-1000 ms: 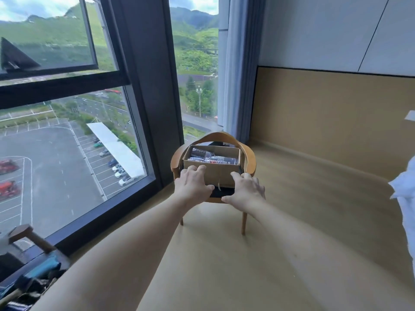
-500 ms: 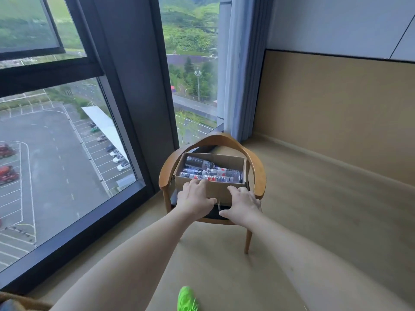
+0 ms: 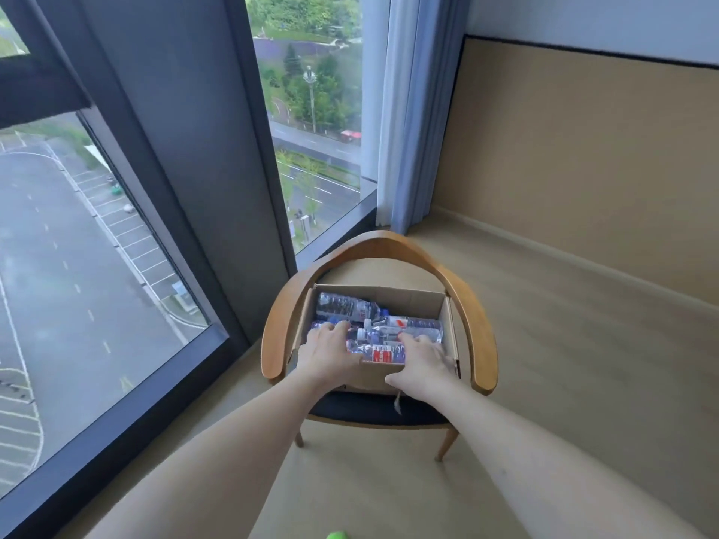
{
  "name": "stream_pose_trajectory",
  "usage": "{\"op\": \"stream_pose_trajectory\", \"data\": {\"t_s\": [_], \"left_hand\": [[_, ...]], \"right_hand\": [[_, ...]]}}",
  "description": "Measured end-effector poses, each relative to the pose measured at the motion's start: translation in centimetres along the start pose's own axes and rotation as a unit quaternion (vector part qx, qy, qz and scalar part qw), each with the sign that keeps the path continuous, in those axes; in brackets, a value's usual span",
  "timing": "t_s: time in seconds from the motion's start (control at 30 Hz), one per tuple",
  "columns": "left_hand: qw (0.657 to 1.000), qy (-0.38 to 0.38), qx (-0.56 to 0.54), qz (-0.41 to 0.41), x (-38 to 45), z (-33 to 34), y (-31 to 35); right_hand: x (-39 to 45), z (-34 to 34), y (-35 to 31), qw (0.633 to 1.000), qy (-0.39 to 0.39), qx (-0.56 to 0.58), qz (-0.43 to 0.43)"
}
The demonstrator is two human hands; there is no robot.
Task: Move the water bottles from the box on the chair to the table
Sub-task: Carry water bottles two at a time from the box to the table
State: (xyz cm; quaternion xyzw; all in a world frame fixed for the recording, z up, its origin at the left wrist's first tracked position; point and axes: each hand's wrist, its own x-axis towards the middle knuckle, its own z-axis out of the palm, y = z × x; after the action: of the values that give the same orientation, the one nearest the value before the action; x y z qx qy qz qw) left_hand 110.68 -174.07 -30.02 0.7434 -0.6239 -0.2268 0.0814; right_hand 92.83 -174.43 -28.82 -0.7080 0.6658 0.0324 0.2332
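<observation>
An open cardboard box (image 3: 404,299) stands on the dark seat of a wooden armchair (image 3: 480,336). Several clear plastic water bottles lie on their sides in it, one at the back left (image 3: 342,305), one with a red label along the front (image 3: 383,354). My left hand (image 3: 330,352) reaches over the front wall and rests on the bottles at the left, fingers laid across them. My right hand (image 3: 422,361) rests on the bottles at the right, with its thumb outside the front wall. No table is in view.
Floor-to-ceiling windows with a dark frame (image 3: 186,180) run along the left. A pale curtain (image 3: 408,110) hangs in the corner behind the chair. A tan panelled wall (image 3: 583,169) stands to the right. Beige floor (image 3: 583,363) surrounds the chair.
I have come closer to the chair and look more steeply down. Both hands moved from the box's front wall over its rim onto the bottles inside.
</observation>
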Motion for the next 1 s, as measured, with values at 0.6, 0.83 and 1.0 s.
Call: {"op": "stream_pose_trajectory", "data": {"t_s": [0.6,0.83,1.0], "left_hand": [[0.985,-0.141,0.039,-0.091,18.3,9.5,-6.6],[0.959,-0.247,0.129,-0.043,22.0,11.9,-7.6],[0.937,-0.299,0.176,-0.028,22.4,12.9,-8.7]], "right_hand": [[20.2,8.5,-0.3,0.972,-0.203,-0.081,-0.085],[23.0,11.0,-0.2,0.941,-0.279,-0.127,-0.147],[23.5,12.1,0.3,0.940,-0.263,-0.133,-0.171]]}}
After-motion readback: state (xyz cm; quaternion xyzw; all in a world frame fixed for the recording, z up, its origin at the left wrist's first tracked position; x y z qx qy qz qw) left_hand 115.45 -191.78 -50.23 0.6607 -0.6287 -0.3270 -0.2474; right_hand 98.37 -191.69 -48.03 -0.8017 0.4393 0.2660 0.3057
